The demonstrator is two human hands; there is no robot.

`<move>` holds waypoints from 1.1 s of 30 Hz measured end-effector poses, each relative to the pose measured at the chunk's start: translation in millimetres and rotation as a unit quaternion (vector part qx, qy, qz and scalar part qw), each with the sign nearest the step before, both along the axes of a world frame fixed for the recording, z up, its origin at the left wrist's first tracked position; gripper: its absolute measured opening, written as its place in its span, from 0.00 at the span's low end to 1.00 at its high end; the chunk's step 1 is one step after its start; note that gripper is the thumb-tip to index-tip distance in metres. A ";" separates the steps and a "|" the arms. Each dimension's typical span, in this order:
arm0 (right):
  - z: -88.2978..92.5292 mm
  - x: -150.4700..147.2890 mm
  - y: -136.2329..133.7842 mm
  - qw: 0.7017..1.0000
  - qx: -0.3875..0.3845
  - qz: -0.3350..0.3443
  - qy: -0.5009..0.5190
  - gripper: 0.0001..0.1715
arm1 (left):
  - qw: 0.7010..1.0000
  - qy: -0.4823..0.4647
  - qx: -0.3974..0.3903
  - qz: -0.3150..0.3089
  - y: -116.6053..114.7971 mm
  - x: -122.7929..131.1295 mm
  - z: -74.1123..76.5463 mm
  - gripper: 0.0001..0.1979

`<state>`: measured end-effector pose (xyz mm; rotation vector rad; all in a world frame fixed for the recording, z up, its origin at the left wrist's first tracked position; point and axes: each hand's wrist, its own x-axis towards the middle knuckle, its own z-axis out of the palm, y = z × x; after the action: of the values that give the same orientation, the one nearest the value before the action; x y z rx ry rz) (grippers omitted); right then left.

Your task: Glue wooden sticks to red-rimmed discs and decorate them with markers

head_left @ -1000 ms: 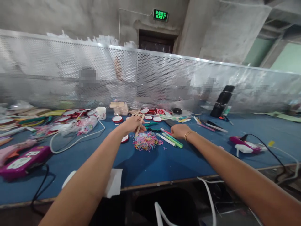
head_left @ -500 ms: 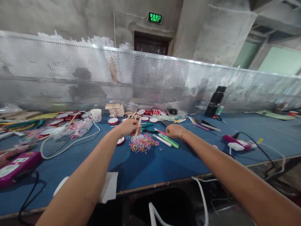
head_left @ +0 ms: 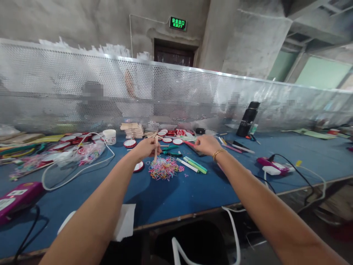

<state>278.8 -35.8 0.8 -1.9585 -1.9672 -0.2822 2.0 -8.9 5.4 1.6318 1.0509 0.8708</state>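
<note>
In the head view my left hand [head_left: 146,148] is closed on a flat wooden craft stick [head_left: 156,149], held nearly upright with its lower end just over a heap of colourful small rubber bands [head_left: 165,169]. My right hand [head_left: 208,145] pinches a pinkish-red marker pen [head_left: 189,144], its tip pointing left towards the stick but apart from it. Below that hand lie several green, blue and white marker pens [head_left: 194,165] side by side. Teal-handled pliers [head_left: 171,150] rest between the hands, behind the bands. A dark flat object [head_left: 200,151] is partly hidden under my right hand.
Behind are red-rimmed round lids [head_left: 167,140], stacked wooden pieces [head_left: 132,130] and a paper cup [head_left: 109,137]. A black bottle [head_left: 248,119] stands at right. Purple power strips [head_left: 271,166] with cables lie on both sides. A perforated metal screen [head_left: 176,97] edges the blue table [head_left: 154,206].
My right hand has picked the pinkish-red marker up from beside the other pens and raised it. The stick in my left hand has turned more upright. The view has shifted slightly.
</note>
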 end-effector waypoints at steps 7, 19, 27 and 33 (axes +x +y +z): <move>-17.1 -70.7 -10.6 0.927 0.187 0.133 0.297 0.09 | 0.981 -0.190 -0.017 0.021 -13.2 23.4 -0.9 0.10; -29.0 -108.1 -11.0 0.826 0.285 0.226 0.431 0.12 | 0.963 -0.265 -0.048 -0.012 -0.5 19.1 -7.4 0.18; -42.1 -104.7 1.4 0.727 0.203 0.200 0.625 0.13 | 0.977 -0.205 -0.023 -0.058 -0.6 12.2 -4.2 0.15; -42.9 -108.1 -6.2 0.782 0.224 0.202 0.545 0.09 | 0.982 -0.181 -0.004 -0.048 -2.6 8.7 0.2 0.13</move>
<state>170.7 -41.9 -42.1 -0.9298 -1.2629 0.4005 10.6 -11.5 5.6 1.4353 0.7163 1.0492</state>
